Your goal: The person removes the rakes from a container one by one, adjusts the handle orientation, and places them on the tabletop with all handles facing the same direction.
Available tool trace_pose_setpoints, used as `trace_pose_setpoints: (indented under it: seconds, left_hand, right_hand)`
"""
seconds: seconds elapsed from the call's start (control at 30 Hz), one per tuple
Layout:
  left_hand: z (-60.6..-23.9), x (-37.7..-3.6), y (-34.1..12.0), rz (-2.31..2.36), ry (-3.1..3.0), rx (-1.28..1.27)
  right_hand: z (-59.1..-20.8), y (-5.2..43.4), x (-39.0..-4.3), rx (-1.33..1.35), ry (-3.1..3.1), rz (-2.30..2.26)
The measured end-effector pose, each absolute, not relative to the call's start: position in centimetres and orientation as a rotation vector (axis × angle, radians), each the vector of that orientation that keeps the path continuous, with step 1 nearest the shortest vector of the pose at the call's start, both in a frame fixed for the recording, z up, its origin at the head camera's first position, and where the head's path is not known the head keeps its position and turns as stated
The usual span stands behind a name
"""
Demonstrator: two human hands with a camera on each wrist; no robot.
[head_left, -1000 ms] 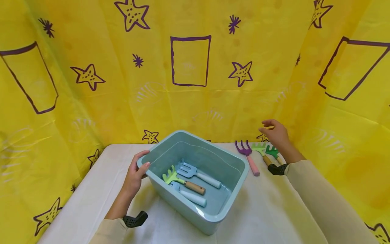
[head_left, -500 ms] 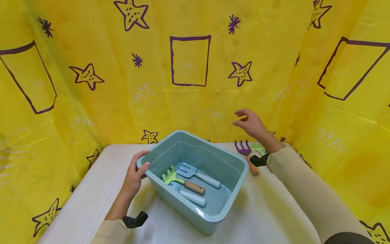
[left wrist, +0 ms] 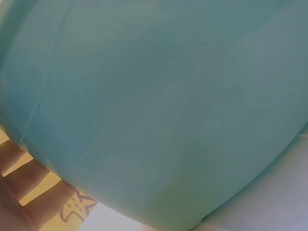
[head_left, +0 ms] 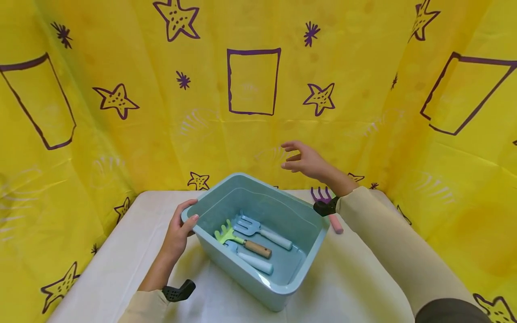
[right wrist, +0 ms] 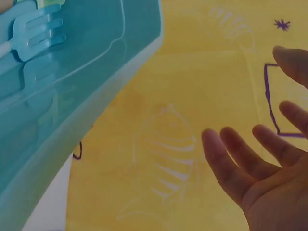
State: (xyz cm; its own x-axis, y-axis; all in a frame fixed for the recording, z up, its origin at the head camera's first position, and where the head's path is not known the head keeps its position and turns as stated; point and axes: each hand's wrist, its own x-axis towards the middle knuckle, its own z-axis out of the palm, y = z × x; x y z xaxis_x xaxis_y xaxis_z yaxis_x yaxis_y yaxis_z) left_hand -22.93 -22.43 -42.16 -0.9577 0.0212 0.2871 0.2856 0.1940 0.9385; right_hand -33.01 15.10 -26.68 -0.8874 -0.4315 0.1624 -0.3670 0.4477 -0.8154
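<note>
A light blue plastic tub (head_left: 278, 289) sits on the white table (head_left: 121, 260). Inside lie a blue toy fork (head_left: 258, 229) with a white handle, a green rake (head_left: 238, 237) with a wooden handle, and a third blue tool (head_left: 250, 261). My left hand (head_left: 179, 229) grips the tub's left rim, thumb over the edge; the left wrist view shows only the tub wall (left wrist: 159, 110) and my fingers (left wrist: 19, 192). My right hand (head_left: 304, 160) hovers open and empty above the tub's far right corner, fingers spread (right wrist: 260, 163). A purple fork with a pink handle (head_left: 329, 211) lies on the table behind my right wrist.
Yellow sheeting (head_left: 250, 89) with purple stars and rectangles walls in the table at the back and both sides. My right sleeve (head_left: 387, 242) crosses the table's right part and hides whatever lies there.
My right hand has lifted from the tools at the back right and swung left to above the tub's far corner, holding nothing. Its sleeve now covers the green tools. The left hand stayed.
</note>
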Motion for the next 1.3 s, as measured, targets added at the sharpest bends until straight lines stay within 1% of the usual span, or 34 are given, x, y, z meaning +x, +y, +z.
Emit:
trace_pose_setpoints:
  seconds: [0.27, 0.53, 0.8, 1.03, 1.3]
  left_hand:
    - [-42.3, -22.9, -22.7, -1.855, -2.257, -0.282]
    - [-42.5, -22.9, -22.7, -1.862, -2.248, -0.277]
    - [-42.5, -23.1, -22.7, -1.841, -2.246, -0.287]
    - [-42.2, -22.9, -22.6, -1.863, -2.228, -0.28]
    - [-42.2, -23.1, -22.4, -1.869, -2.224, -0.282]
  right_hand:
    - [-26.5, 11.9, -32.8, -0.848, 2.486, -1.387]
    - [-27.5, 9.0, -32.7, -0.917, 2.355, -1.303]
    - [-29.1, 7.0, -33.1, -0.908, 2.196, -1.333]
    - [-30.8, 5.3, -33.3, -0.88, 2.147, -1.255]
    - [-33.1, 4.7, -33.6, -0.809, 2.102, -1.179]
